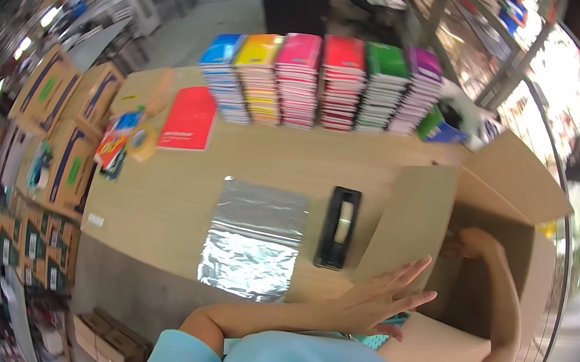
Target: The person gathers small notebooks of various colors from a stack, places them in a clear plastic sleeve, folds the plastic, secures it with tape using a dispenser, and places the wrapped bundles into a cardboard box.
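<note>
An open cardboard box (pixel 540 287) stands at the right with its flaps folded out. My left hand (pixel 388 294) lies against the near end of its left flap (pixel 414 212), fingers spread and nothing held. My right hand (pixel 476 243) reaches inside the box, by its left inner wall. Its fingertips are in shadow and blurred, so whether they hold anything is not visible. Left of the flap, a black tape dispenser (pixel 328 234) with a pale roll sits on the table. Beside that lies a flat, clear, shiny plastic bag (pixel 253 238).
Stacks of notebooks in blue (pixel 227 77), yellow, pink, red, green and purple (pixel 417 91) line the table's far edge. A single red notebook (pixel 190 118) lies to their left, near a tape roll (pixel 140 141). Closed cartons (pixel 76 164) are piled at the left.
</note>
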`<action>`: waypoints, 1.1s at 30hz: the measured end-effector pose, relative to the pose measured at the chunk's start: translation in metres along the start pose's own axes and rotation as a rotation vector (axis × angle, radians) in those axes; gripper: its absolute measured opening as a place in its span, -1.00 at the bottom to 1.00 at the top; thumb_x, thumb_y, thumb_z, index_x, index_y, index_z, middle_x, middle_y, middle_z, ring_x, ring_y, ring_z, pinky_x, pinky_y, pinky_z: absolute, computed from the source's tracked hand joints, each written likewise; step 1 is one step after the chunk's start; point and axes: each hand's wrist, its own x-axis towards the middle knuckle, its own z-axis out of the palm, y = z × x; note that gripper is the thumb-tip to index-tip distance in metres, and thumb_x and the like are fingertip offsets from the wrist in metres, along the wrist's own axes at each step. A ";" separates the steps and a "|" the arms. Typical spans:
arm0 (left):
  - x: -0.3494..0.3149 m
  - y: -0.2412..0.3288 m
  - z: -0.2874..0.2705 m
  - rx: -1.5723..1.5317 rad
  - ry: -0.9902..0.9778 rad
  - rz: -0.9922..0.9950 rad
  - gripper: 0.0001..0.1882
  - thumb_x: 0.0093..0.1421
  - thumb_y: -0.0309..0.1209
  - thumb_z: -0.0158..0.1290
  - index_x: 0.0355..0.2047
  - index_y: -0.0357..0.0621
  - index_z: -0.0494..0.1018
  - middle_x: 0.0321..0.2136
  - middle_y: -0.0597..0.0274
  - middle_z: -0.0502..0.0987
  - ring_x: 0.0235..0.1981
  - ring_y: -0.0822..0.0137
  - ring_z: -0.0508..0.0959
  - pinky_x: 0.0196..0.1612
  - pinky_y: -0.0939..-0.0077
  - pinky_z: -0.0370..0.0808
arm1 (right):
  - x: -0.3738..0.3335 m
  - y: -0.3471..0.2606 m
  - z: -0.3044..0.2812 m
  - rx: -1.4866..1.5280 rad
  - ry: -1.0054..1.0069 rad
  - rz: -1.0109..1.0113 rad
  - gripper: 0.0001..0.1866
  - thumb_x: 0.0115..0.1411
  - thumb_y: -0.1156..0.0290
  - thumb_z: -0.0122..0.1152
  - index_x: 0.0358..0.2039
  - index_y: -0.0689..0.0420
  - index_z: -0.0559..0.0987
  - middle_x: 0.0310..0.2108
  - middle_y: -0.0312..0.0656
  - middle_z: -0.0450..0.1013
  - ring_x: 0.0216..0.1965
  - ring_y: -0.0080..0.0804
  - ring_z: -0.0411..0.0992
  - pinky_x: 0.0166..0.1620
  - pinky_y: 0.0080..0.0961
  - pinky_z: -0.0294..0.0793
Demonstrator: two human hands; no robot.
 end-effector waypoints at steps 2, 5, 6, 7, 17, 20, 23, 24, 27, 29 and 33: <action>-0.023 -0.003 -0.032 -0.007 0.141 0.095 -0.25 0.09 -0.08 0.25 0.26 0.05 0.27 0.35 -0.25 -0.04 0.32 -0.22 0.09 0.25 -0.12 0.17 | -0.067 0.027 -0.010 0.221 0.539 0.234 -0.54 -0.02 0.12 0.39 -0.21 0.20 0.63 -0.34 0.06 0.57 -0.18 0.00 0.52 -0.08 -0.09 0.48; -0.090 -0.034 -0.081 0.171 0.361 -0.096 -0.28 0.13 -0.16 0.22 0.26 -0.02 0.25 0.35 -0.22 -0.01 0.33 -0.20 0.10 0.27 -0.04 0.15 | -0.184 -0.089 -0.113 0.551 0.751 0.189 -0.52 0.01 0.22 0.39 -0.07 0.16 0.60 -0.33 -0.08 0.57 -0.28 -0.16 0.52 -0.18 -0.30 0.50; -0.107 -0.042 -0.099 0.216 0.431 -0.185 -0.32 0.12 -0.17 0.23 0.22 -0.05 0.29 0.34 -0.19 0.01 0.31 -0.18 0.12 0.27 -0.02 0.15 | -0.207 -0.117 -0.122 0.543 0.844 0.074 -0.47 -0.01 0.19 0.41 -0.02 0.14 0.58 -0.30 -0.10 0.57 -0.30 -0.24 0.52 -0.23 -0.37 0.49; -0.123 -0.050 -0.116 0.253 0.493 -0.266 -0.35 0.11 -0.19 0.24 0.19 -0.08 0.33 0.33 -0.17 0.03 0.30 -0.17 0.15 0.27 0.00 0.16 | -0.222 -0.145 -0.124 0.536 0.938 -0.029 -0.41 -0.02 0.16 0.43 0.03 0.12 0.56 -0.27 -0.12 0.57 -0.32 -0.31 0.53 -0.27 -0.44 0.49; -0.354 -0.124 -0.167 0.566 0.149 -0.677 -0.14 -0.09 -0.12 0.33 0.24 0.03 0.29 0.31 -0.05 0.12 0.30 -0.01 0.14 0.23 -0.15 0.15 | -0.044 -0.447 -0.053 0.537 0.366 -0.679 -0.44 0.00 0.35 0.44 0.04 0.18 0.53 -0.20 -0.10 0.55 -0.22 -0.21 0.54 -0.14 -0.42 0.54; -0.372 -0.124 -0.173 0.465 -0.045 -0.673 0.21 -0.31 -0.07 0.42 0.36 0.12 0.03 0.35 -0.04 -0.02 0.36 -0.13 -0.04 0.22 -0.40 0.02 | 0.072 -0.452 0.055 0.253 0.942 -0.492 -0.27 -0.01 0.32 0.36 0.19 0.18 0.35 0.12 0.22 0.31 0.13 0.22 0.29 0.17 0.00 0.27; -0.397 -0.130 -0.157 0.463 -0.019 -0.713 0.36 -0.44 -0.01 0.45 0.39 0.15 -0.04 0.37 -0.03 -0.07 0.40 -0.14 -0.14 0.24 -0.46 -0.05 | 0.133 -0.434 0.116 0.292 0.888 -0.638 -0.14 -0.07 0.27 0.41 0.25 0.20 0.28 0.27 0.29 0.08 0.27 0.27 0.10 0.25 0.11 0.12; -0.406 -0.132 -0.156 0.446 -0.039 -0.686 0.40 -0.50 0.01 0.46 0.39 0.15 -0.05 0.37 -0.02 -0.09 0.41 -0.15 -0.18 0.26 -0.45 -0.08 | 0.136 -0.440 0.118 0.253 0.846 -0.577 -0.15 -0.08 0.27 0.41 0.24 0.20 0.29 0.27 0.28 0.09 0.27 0.26 0.11 0.25 0.10 0.13; -0.425 -0.131 -0.155 0.407 -0.129 -0.669 0.41 -0.43 0.03 0.44 0.41 0.17 -0.14 0.40 -0.02 -0.19 0.41 -0.18 -0.19 0.30 -0.44 -0.24 | 0.128 -0.444 0.119 0.174 0.771 -0.480 -0.15 -0.09 0.29 0.41 0.24 0.20 0.30 0.26 0.27 0.12 0.26 0.24 0.12 0.25 0.05 0.14; -0.433 -0.136 -0.156 0.415 -0.133 -0.606 0.40 -0.42 -0.02 0.44 0.42 0.18 -0.15 0.40 -0.02 -0.18 0.41 -0.18 -0.20 0.31 -0.43 -0.26 | 0.119 -0.442 0.120 0.150 0.765 -0.441 -0.15 -0.09 0.30 0.42 0.23 0.20 0.30 0.25 0.25 0.14 0.26 0.22 0.14 0.26 0.03 0.15; -0.434 -0.143 -0.162 0.442 -0.202 -0.562 0.42 -0.42 -0.15 0.46 0.42 0.19 -0.20 0.40 -0.02 -0.18 0.42 -0.15 -0.23 0.33 -0.38 -0.30 | 0.100 -0.431 0.120 0.118 0.761 -0.387 -0.16 -0.10 0.32 0.42 0.22 0.19 0.32 0.23 0.23 0.18 0.25 0.18 0.16 0.26 -0.03 0.17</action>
